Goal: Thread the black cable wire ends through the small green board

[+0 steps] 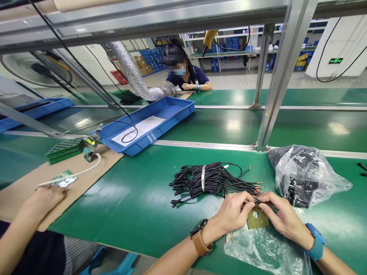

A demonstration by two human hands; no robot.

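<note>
Both of my hands meet over the front right of the green table. My left hand [236, 210] pinches a short black piece of cable [257, 201], and the fingers of my right hand [279, 214] close on its other side. The fingertips hide much of it. Red and yellow wire ends [232, 237] hang below my left hand. Under the fingers lies a yellow-brown square pad [259, 222] with a hole, on a clear plastic bag [269, 248]. Just behind my hands rests a tied bundle of black cables [216, 177] with connectors at the left and bare coloured wires at the right.
A clear bag of black parts [306, 179] stands to the right, near a metal post [278, 76]. A blue tray [174, 128] holds a paper. On the left a co-worker's hand [46, 202] touches a circuit board [64, 177] on cardboard. Another person [189, 76] sits opposite.
</note>
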